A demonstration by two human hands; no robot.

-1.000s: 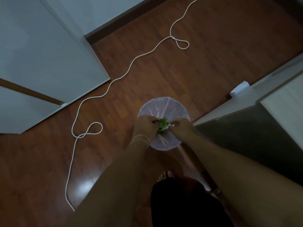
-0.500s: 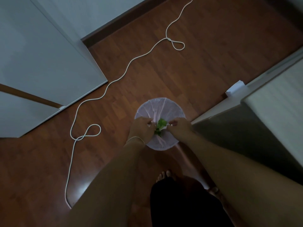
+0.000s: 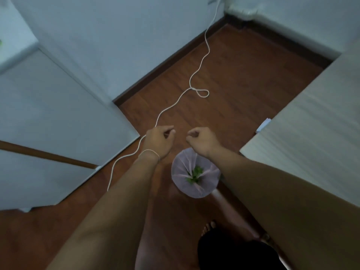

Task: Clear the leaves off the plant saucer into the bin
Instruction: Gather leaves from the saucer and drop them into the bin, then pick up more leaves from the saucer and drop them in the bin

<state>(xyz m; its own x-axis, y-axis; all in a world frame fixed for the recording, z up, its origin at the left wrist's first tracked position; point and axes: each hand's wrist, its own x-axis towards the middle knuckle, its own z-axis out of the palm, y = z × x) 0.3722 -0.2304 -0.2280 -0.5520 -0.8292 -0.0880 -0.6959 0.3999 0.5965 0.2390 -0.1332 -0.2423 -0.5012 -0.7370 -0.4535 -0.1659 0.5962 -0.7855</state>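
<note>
A small round bin (image 3: 195,190) lined with a pale pink bag stands on the wooden floor below my hands. Green leaves (image 3: 195,174) lie in the middle of the bag. My left hand (image 3: 158,142) is raised above and left of the bin, fingers loosely curled, holding nothing. My right hand (image 3: 201,141) hovers over the bin's far rim, fingers curled in, also holding nothing that I can see. The plant saucer is not in view.
A white cable (image 3: 196,75) snakes across the floor from the far wall past my left wrist. White cabinet doors (image 3: 58,117) stand at left, a pale counter (image 3: 315,121) at right. My bare foot (image 3: 209,227) is on the floor near the bin.
Both hands have let go of the leaves and lifted away from the bin; the leaves now lie in the bag. My view has tilted up toward the far wall.
</note>
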